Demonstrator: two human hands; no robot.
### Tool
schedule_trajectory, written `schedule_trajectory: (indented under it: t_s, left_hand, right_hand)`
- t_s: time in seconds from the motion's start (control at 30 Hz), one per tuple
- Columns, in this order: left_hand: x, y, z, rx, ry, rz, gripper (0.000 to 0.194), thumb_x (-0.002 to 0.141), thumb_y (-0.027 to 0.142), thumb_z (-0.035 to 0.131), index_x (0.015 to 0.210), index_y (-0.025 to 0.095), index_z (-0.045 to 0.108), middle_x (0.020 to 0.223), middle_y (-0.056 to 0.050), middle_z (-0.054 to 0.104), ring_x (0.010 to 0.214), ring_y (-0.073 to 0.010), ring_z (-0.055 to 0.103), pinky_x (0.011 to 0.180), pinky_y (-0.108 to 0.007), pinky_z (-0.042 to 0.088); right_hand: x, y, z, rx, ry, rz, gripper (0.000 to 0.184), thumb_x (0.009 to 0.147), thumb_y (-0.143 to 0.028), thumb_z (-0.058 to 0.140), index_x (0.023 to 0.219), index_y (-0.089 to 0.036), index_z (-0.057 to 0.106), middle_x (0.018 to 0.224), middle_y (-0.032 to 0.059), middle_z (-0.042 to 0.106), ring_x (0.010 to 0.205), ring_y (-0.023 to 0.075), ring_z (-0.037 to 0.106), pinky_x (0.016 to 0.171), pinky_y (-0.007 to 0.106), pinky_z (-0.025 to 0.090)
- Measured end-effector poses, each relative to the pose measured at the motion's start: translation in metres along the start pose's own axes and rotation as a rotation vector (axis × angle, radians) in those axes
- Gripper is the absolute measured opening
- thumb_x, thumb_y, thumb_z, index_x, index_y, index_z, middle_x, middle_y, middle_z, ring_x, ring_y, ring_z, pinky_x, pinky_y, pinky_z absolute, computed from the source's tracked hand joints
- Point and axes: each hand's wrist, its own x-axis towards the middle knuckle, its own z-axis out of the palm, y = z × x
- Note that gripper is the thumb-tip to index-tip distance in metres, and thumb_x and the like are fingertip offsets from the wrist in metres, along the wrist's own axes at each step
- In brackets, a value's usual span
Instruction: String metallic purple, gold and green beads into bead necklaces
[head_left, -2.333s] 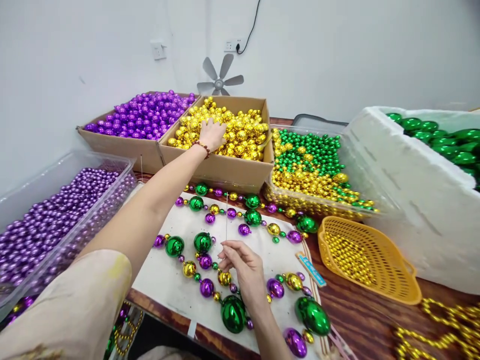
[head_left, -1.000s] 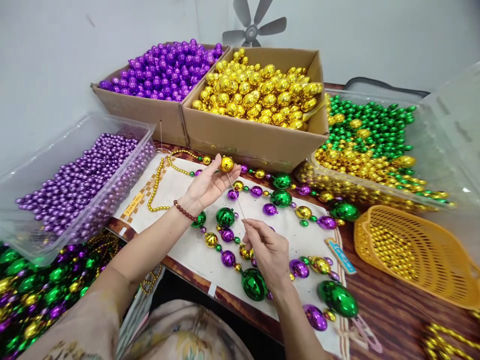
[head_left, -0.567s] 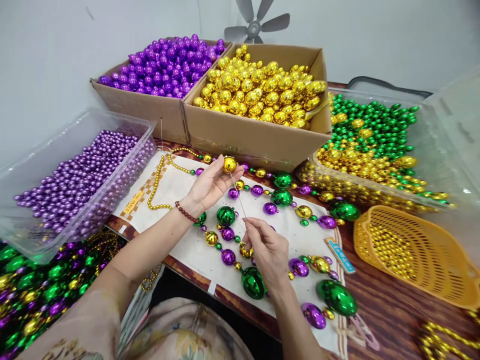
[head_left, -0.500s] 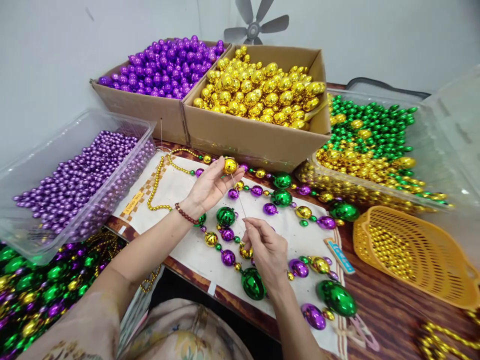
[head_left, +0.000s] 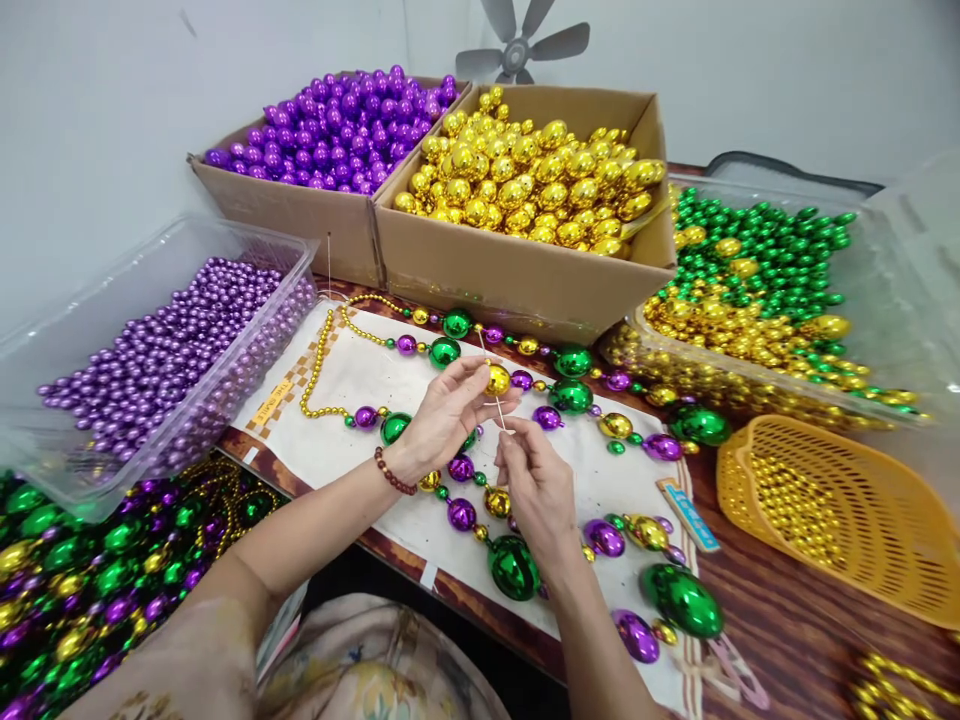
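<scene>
Pinching a gold bead (head_left: 497, 379) just right of mid-frame: the left hand (head_left: 454, 410), thumb and fingers closed on its left side. Dark red bracelet (head_left: 393, 472) on that wrist. Right hand (head_left: 536, 488) just below and to the right, thumb and fingertips pressed together on a thin needle (head_left: 500, 412). Needle shows both above and below the bead (runs through it, by the look of the line). Its lower end is hidden in the right fingers.

Beneath both hands, a pale cloth (head_left: 360, 365) on a dark wood-grain worktop (head_left: 765, 610). Strands of green, purple and gold beads cross the cloth; one large green bead (head_left: 514, 567) lies at lower centre, just left of the right wrist.

Upper centre: cardboard box (head_left: 517, 280) heaped with gold beads, touching a second carton (head_left: 300, 215) of purple ones at upper left. Left edge: clear tub (head_left: 60, 320), small purple beads inside. Lower right: orange-yellow basket (head_left: 892, 525), small gold beads gathered at its left end. Grey fan (head_left: 516, 54) at top centre.
</scene>
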Motion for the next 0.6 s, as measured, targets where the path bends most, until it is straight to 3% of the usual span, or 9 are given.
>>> schedule_trajectory:
  t_s: [0.13, 0.27, 0.43, 0.5, 0.6]
  left_hand:
    - [-0.003, -0.008, -0.001, 0.152, -0.024, 0.030, 0.023, 0.082, 0.035, 0.080, 0.098, 0.022, 0.071, 0.098, -0.005, 0.071, 0.094, -0.0190, 0.071, 0.091, -0.036, 0.054]
    - [-0.005, -0.004, -0.008, 0.515, -0.169, 0.009, 0.018, 0.084, 0.029, 0.076, 0.100, 0.022, 0.077, 0.105, -0.008, 0.074, 0.099, -0.0187, 0.067, 0.092, -0.031, 0.051]
    - [0.028, 0.014, -0.022, 0.880, -0.154, 0.153, 0.017, 0.089, 0.032, 0.069, 0.101, 0.023, 0.077, 0.102, -0.007, 0.075, 0.093, -0.0193, 0.066, 0.088, -0.030, 0.050]
    - [0.051, 0.011, -0.018, 1.089, -0.282, 0.165, 0.015, 0.088, 0.031, 0.068, 0.098, 0.024, 0.077, 0.097, -0.006, 0.075, 0.088, -0.0201, 0.065, 0.085, -0.032, 0.048]
    - [0.082, -0.012, 0.004, 1.374, -0.586, 0.254, 0.012, 0.087, 0.024, 0.065, 0.091, 0.025, 0.076, 0.094, -0.006, 0.074, 0.089, -0.0226, 0.062, 0.089, -0.036, 0.045]
  right_hand:
    - [0.001, 0.004, -0.006, 0.074, -0.040, 0.045, 0.029, 0.093, -0.040, 0.057, 0.111, -0.021, 0.067, 0.079, 0.0028, 0.072, 0.060, 0.0163, 0.069, 0.056, 0.026, 0.052]
    - [-0.002, 0.002, -0.008, 0.235, 0.087, 0.170, 0.026, 0.087, -0.045, 0.063, 0.092, -0.019, 0.067, 0.081, 0.0050, 0.075, 0.057, 0.0164, 0.069, 0.053, 0.025, 0.049]
    - [-0.020, -0.003, -0.009, 0.396, 0.103, 0.210, 0.020, 0.085, -0.039, 0.065, 0.084, -0.020, 0.071, 0.071, 0.0026, 0.072, 0.058, 0.0161, 0.067, 0.054, 0.025, 0.050]
    - [-0.027, -0.002, -0.009, 0.422, 0.102, 0.194, 0.019, 0.086, -0.037, 0.064, 0.082, -0.021, 0.074, 0.068, 0.0020, 0.071, 0.060, 0.0166, 0.067, 0.055, 0.025, 0.050]
    - [-0.034, 0.001, -0.011, 0.454, 0.116, 0.158, 0.018, 0.086, -0.034, 0.064, 0.082, -0.022, 0.077, 0.071, 0.0018, 0.071, 0.060, 0.0155, 0.066, 0.058, 0.025, 0.050]
